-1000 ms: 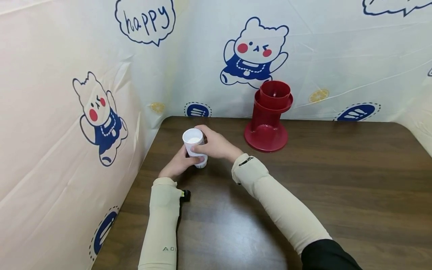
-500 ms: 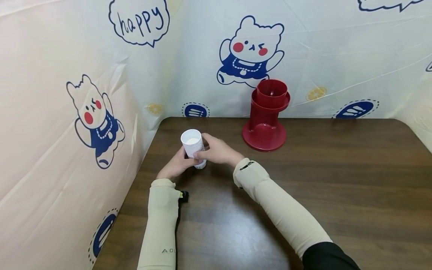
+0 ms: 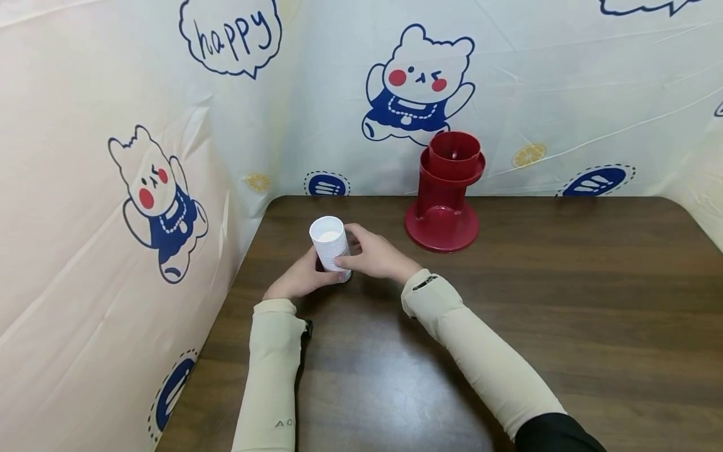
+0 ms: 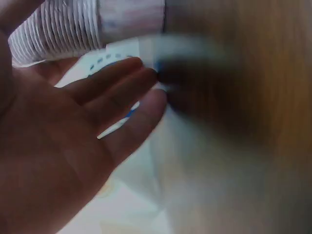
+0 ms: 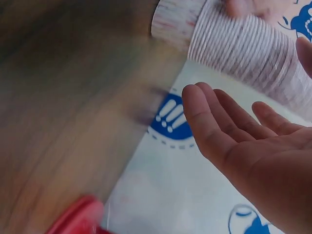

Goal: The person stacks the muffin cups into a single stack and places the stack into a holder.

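Note:
A stack of white paper cups [image 3: 329, 242] stands upright between the two hands, near the back left of the table. My left hand [image 3: 299, 276] pinches it low down, thumb across the front; in the left wrist view the index finger passes behind the ribbed stack [image 4: 61, 27], while the other fingers [image 4: 129, 105] stretch out apart from it. On the other side is my right hand [image 3: 381, 254], its thumb overlapping the cups in the head view. Its fingers [image 5: 209, 117] are extended and spread, with a gap to the stack [image 5: 248, 44] in the right wrist view.
A red stand-like holder with a round base [image 3: 442, 226] and a cylindrical top is at the table's back edge, right of the hands. Printed cloth [image 3: 316, 81] hangs along the back and left sides. Brown wooden tabletop [image 3: 565, 314] extends to the right.
The cup stack has shifted slightly right in the head view over the last half second, both hands moving along with it. The red holder stays put.

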The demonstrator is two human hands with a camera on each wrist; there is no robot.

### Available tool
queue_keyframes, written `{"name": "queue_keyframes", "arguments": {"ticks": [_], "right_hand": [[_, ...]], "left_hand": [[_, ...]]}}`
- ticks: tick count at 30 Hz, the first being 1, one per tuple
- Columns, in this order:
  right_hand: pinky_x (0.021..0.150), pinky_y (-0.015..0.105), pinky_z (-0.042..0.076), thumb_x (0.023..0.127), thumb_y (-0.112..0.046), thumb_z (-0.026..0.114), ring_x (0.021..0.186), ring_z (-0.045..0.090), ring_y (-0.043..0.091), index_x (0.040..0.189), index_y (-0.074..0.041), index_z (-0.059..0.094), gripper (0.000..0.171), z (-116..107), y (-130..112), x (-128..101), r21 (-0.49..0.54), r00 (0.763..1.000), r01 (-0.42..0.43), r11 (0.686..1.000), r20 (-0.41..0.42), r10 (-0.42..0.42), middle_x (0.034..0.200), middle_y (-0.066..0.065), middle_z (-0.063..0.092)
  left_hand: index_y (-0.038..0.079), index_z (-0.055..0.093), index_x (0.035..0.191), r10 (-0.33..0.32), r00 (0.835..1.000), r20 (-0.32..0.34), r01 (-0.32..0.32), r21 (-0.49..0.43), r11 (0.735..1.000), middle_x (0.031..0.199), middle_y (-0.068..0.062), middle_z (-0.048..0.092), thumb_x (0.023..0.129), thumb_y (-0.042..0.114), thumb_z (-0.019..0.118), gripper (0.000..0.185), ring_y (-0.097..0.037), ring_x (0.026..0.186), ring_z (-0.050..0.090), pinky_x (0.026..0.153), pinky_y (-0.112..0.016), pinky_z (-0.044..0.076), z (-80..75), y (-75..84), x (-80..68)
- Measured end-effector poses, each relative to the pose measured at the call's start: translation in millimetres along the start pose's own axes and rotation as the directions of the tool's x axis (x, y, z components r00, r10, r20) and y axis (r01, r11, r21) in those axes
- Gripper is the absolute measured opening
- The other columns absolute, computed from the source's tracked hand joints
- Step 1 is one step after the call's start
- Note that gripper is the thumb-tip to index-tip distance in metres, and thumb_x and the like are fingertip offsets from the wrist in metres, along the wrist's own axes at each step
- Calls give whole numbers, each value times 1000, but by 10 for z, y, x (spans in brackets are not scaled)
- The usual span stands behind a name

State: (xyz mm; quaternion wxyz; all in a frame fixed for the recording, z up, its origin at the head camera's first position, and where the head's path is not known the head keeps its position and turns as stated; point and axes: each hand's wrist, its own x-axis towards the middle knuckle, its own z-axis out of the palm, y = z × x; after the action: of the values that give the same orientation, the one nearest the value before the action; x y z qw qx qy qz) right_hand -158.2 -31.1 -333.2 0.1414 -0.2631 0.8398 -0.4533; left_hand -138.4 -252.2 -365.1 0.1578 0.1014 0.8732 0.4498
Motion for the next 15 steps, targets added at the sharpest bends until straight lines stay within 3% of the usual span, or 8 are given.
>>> {"name": "queue_keyframes", "arguments": {"ticks": [5, 10, 15], "right_hand": [[105, 50, 43, 90, -38, 76, 132, 50, 32, 154, -15, 35, 79, -188, 84, -164, -54, 997, -63, 997, -40, 61, 146, 16, 51], [105, 50, 42, 90, -41, 76, 131, 50, 31, 154, -18, 35, 80, -295, 158, -256, -54, 996, -77, 996, -55, 74, 146, 16, 51], [105, 49, 42, 94, -39, 72, 131, 51, 33, 153, -17, 38, 72, -222, 229, -231, -31, 999, -8, 1000, -40, 7, 144, 19, 52]], "left_hand": [[13, 20, 155, -67, 997, -34, 70, 94, 993, 150, -20, 41, 85, 39, 82, 98, -39, 137, 40, 110, -60, 32, -80, 141, -95], [10, 26, 154, -36, 997, -69, 42, 96, 994, 146, -19, 46, 86, 31, 82, 90, -39, 133, 45, 108, -59, 36, -47, 236, -67], [4, 35, 148, 7, 995, -103, 3, 91, 996, 138, -19, 53, 86, 21, 80, 78, -37, 122, 54, 103, -55, 42, 102, 250, -2]]}}
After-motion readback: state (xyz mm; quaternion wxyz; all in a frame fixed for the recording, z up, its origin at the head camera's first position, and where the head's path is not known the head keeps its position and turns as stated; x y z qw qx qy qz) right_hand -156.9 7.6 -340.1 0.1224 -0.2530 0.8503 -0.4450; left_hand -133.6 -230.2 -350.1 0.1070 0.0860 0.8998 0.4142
